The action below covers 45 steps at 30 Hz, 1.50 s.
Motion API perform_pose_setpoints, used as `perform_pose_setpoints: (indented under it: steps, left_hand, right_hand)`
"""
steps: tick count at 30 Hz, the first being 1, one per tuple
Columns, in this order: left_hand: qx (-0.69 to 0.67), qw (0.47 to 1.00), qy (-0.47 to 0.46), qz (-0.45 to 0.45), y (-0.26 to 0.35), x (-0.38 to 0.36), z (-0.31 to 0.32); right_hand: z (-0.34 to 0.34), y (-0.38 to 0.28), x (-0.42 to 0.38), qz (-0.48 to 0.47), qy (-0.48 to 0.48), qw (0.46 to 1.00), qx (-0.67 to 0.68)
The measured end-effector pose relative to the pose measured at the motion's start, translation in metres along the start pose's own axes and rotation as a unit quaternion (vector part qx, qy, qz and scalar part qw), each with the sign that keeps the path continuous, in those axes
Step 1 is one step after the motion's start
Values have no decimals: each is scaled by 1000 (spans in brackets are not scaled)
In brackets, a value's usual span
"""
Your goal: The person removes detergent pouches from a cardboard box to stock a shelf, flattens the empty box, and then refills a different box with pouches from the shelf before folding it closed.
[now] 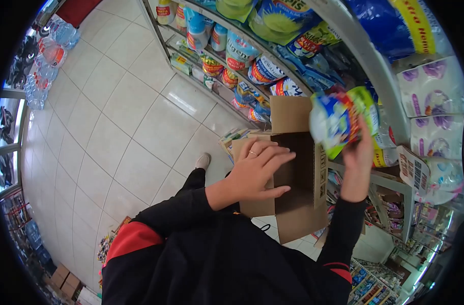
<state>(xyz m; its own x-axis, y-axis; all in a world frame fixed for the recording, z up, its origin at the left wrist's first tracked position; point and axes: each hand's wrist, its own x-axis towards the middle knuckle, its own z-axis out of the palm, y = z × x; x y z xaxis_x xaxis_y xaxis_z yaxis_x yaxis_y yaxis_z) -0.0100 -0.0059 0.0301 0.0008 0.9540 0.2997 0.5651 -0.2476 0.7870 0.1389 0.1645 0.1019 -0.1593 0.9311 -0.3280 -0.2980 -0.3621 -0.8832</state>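
Note:
An open cardboard box [301, 221] stands in front of me with its flaps folded outward and a dark interior. My left hand [255, 170], with a ring on one finger, reaches over the box's left side, its fingers spread and nothing in them. To the right of the box's upper part, my right hand [360, 152] grips colourful refill pouches [332, 119] in white, blue, red and green. They are blurred by motion and raised beside the shelf.
A store shelf [257, 48] curves along the far side, filled with pouches and bottles [238, 50]. Toilet paper packs [430, 91] are stacked at the right. Bottled water packs [51, 56] stand on the tiled floor [125, 101] at the far left.

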Motion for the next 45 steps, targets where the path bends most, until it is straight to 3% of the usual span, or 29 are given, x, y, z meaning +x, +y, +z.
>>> perform_pose_setpoints:
  steps: [2,3,8,9,11,14,15,17,18,20,25,27,28,31,32,34,36,38,39,40,42,45]
  left_hand:
    - [46,999,-9,13,-11,-7,17]
    - [94,995,-11,35,-16,-9,25]
    - [88,996,10,23,-20,-8,36]
    - [78,996,26,23,-21,-6,37]
    - [73,997,23,20,-22,-5,37]
    - [64,997,25,15,-24,-6,40]
    - [62,998,26,13,-24,-6,40]
    - [59,998,32,13,-25,-6,42]
    - [59,997,38,15,-25,-6,43]
    - [60,997,46,14,-26,-5,45]
    - [40,998,50,21,-28,-4,51]
    - [35,998,55,24,-29,-5,54]
    - [32,997,59,26,-31,-5,55]
    - [29,997,63,26,-33,-7,55]
    - [29,997,62,24,-34,-8,56]
    - [30,997,72,22,-35,-9,56]
    - [28,997,71,22,-35,-10,56]
    - [31,997,71,23,-34,-11,56]
    - [29,997,67,24,-34,-11,56]
    - [27,997,64,26,-34,-11,55]
    - [29,997,64,27,-34,-11,55]
    - [17,998,60,23,-34,-11,55]
  right_hand:
    - [-7,-11,38,2,54,998,20]
    - [-9,-14,57,-28,81,996,-5]
    - [0,-12,146,-217,146,954,-147]
    - [-1,-11,164,-216,146,954,-147]
    - [-7,-13,201,-387,18,906,-171]
    - [-13,-16,236,-416,21,873,-254]
    - [-14,-14,240,-417,19,873,-254]
    - [-18,-14,245,-268,84,885,-371]
    - [-15,-13,239,-272,82,884,-372]
    - [-3,-5,221,-131,129,898,-400]
    - [-14,-5,239,-176,29,934,-310]
    - [-24,-1,263,-268,88,875,-392]
    - [-25,-1,269,-267,87,876,-392]
    - [-33,1,287,-397,50,821,-407]
    - [-38,-3,291,-395,49,822,-408]
    - [-35,-12,287,-249,36,883,-397]
    - [-39,-12,295,-250,25,899,-358]
    - [-53,-16,324,-359,73,758,-540]
    - [-46,-19,320,-326,156,654,-664]
    - [-41,-19,322,-327,155,658,-660]
    - [-32,-19,329,-289,176,759,-556]
    - [-20,-16,342,-306,155,754,-560]
